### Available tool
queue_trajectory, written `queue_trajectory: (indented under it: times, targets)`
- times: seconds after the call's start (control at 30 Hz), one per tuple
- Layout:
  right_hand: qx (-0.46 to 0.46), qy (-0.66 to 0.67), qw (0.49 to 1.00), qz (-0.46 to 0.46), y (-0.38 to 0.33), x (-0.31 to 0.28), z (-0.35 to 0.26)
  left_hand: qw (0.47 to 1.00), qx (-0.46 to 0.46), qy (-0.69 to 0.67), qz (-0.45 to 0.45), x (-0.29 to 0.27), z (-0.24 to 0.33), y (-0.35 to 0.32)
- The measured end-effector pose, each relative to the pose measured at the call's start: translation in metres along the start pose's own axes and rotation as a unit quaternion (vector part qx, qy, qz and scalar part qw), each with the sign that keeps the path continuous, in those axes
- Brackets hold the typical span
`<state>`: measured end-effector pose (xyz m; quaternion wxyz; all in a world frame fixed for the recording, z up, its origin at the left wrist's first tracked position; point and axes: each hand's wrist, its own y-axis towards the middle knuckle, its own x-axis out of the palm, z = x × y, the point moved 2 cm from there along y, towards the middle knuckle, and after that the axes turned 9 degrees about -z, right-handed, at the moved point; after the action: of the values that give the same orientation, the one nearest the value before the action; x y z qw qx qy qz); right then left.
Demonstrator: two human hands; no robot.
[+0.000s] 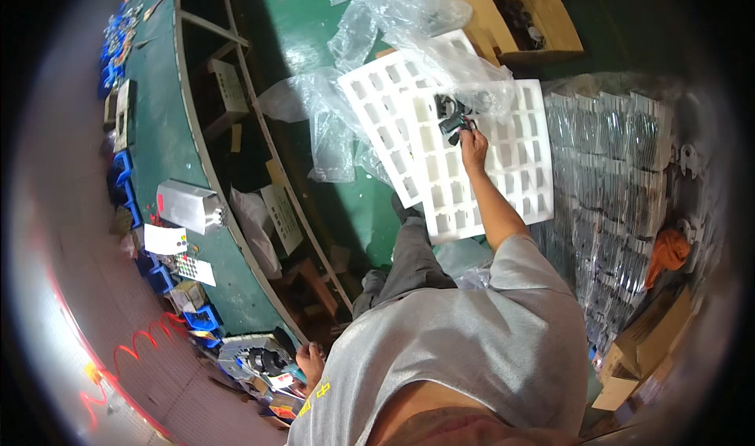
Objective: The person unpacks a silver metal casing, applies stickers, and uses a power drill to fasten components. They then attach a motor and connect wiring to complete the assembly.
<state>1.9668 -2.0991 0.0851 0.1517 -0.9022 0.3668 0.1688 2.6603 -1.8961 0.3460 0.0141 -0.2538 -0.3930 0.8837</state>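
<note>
Glossy green floor [299, 41] beside long green-topped workbench [167, 143]

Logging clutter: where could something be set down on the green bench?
The green bench looks bare just above the silver package in the picture, and between the white sheets and the bench's right edge. It is crowded along the blue bins and beside the left hand.

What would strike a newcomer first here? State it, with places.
White pocketed trays overlap at upper centre, the right hand holding a dark part over one. Clear plastic film lies crumpled above them; an orange cloth stands out beside stacked silvery pieces at right.
</note>
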Motion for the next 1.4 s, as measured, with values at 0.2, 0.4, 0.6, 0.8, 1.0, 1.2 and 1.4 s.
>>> queue_trajectory:
  times: [0.2, 0.4, 0.6, 0.8, 1.0, 1.2, 1.4]
  targets:
    - [-0.039, 0.109, 0.971, -0.211, -0.065, 0.016, -0.177, 0.982, 0.108, -0.147, -0.052, 0.036, 0.077, 0.035]
    - [-0.147, 0.2, 0.841, -0.481, -0.164, 0.073, -0.345, 0.935, 0.331, -0.123, -0.033, 0.047, 0.265, 0.033]
    - [-0.249, 0.128, 0.726, -0.629, -0.298, 0.119, -0.454, 0.856, 0.509, 0.015, 0.089, -0.024, 0.291, -0.028]
    - [-0.407, 0.086, 0.548, -0.726, -0.433, 0.148, -0.5, 0.869, 0.479, 0.045, 0.118, -0.089, 0.187, -0.056]
    - [-0.34, 0.047, 0.473, -0.812, -0.523, 0.186, -0.497, 0.869, 0.42, -0.259, -0.028, -0.128, 0.098, -0.092]
    - [-0.357, -0.084, 0.468, -0.804, -0.613, 0.195, -0.519, 0.88, 0.442, 0.059, 0.166, -0.174, 0.031, -0.105]
    - [-0.431, -0.155, 0.415, -0.786, -0.663, 0.22, -0.529, 0.894, 0.387, 0.135, 0.182, -0.215, 0.001, -0.131]
